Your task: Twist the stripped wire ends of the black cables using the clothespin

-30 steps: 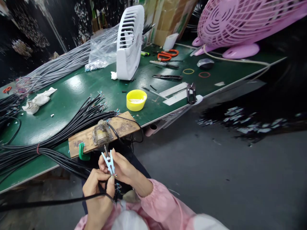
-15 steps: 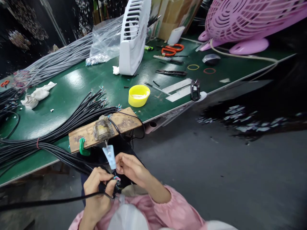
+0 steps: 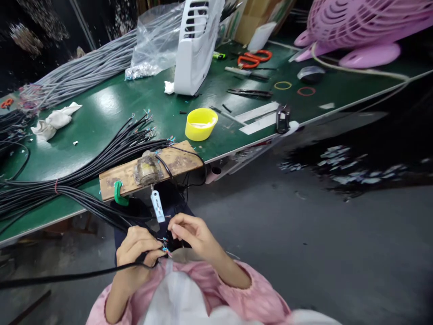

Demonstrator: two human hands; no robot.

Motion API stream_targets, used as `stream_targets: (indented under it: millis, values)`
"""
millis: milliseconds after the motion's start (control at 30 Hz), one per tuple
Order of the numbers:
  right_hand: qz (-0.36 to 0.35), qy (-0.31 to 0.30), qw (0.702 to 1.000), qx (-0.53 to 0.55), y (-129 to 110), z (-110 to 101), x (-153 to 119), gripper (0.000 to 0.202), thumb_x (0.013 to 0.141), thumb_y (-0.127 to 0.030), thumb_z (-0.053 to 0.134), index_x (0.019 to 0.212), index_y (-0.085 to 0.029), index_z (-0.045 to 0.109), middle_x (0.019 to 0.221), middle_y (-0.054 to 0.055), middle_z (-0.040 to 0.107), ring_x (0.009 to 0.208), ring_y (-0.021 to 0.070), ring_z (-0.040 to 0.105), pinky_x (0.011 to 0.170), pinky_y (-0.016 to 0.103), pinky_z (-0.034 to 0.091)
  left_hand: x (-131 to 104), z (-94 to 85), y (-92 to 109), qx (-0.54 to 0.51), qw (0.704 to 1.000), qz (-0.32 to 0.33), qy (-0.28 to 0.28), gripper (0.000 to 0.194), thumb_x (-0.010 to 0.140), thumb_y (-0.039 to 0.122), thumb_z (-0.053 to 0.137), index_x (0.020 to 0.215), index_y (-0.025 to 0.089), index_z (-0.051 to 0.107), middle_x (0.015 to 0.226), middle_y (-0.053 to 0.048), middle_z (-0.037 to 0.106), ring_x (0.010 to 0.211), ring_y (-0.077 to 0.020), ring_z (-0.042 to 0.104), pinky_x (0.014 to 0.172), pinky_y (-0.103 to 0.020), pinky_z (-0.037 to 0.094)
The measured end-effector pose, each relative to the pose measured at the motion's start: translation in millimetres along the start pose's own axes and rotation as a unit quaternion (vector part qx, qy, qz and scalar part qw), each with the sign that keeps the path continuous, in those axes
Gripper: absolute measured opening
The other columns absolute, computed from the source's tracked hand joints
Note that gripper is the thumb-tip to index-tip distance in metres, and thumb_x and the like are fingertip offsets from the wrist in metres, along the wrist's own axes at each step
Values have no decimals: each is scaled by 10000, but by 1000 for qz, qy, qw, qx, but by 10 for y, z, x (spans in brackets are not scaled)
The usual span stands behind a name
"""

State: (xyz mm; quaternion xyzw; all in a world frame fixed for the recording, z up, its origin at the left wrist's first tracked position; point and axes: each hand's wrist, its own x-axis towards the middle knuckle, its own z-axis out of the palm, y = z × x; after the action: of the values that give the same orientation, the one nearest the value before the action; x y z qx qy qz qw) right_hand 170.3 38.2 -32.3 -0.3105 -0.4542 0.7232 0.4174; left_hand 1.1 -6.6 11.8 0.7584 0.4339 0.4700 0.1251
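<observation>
My left hand point(image 3: 138, 253) pinches the end of a black cable point(image 3: 77, 274), whose thin coloured wires point(image 3: 165, 246) stick out past the fingertips. Right of it, my right hand point(image 3: 189, 232) has thumb and forefinger pressed together; whatever may be between them is too small to make out. Just above the hands, a light blue clip point(image 3: 157, 206) hangs from the small motor point(image 3: 148, 169) on a wooden board point(image 3: 179, 159). A green clamp point(image 3: 120, 194) holds the board at the table's edge.
Bundled black cables point(image 3: 81, 180) lie on the green table point(image 3: 101, 106) behind the board. Beyond are a yellow cup point(image 3: 201, 131), a white fan point(image 3: 194, 58), orange scissors point(image 3: 248, 61), tweezers point(image 3: 249, 93) and a pink fan point(image 3: 358, 27). Grey cables point(image 3: 91, 67) run along the back left.
My right hand has moved slightly away from the blue clip, which has turned and now looks narrower. The coloured wires show more beyond my left fingertips. The view has shifted a little.
</observation>
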Motion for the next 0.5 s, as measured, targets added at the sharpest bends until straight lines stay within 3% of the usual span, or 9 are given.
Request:
stream_targets:
  millis: [67, 167, 367, 500]
  values:
    - [-1, 28, 999, -34, 36, -17, -11, 360, 815, -521, 650, 754, -168, 619, 613, -11, 542, 548, 121, 501, 531, 238, 418, -60, -82, -7, 0, 1000, 19, -3, 43, 866, 205, 659, 847, 167, 667, 716, -13, 690, 676, -143, 640, 686, -297, 527]
    - [-13, 52, 994, -92, 110, -32, -29, 277, 848, -430, 610, 748, -171, 616, 602, -6, 554, 551, 130, 518, 541, 243, 427, -175, -180, -4, -62, 998, 17, -5, 112, 833, 252, 704, 888, 158, 677, 716, -29, 712, 667, -163, 670, 657, -299, 542]
    - [-78, 57, 969, -227, 229, 30, -77, 191, 871, -258, 528, 737, -166, 627, 625, 18, 621, 554, 137, 546, 542, 239, 435, -444, -242, 33, -237, 949, -190, -84, 418, 938, 447, 501, 727, 152, 710, 450, -28, 633, 401, -122, 590, 496, -228, 497]
    - [-115, 38, 947, -297, 252, 65, -93, 195, 879, -209, 519, 741, -158, 646, 645, 30, 650, 547, 134, 561, 525, 228, 440, -640, -295, -51, -274, 914, -283, -97, 353, 910, 420, 566, 767, 145, 735, 405, -4, 602, 280, -83, 510, 331, -153, 372]
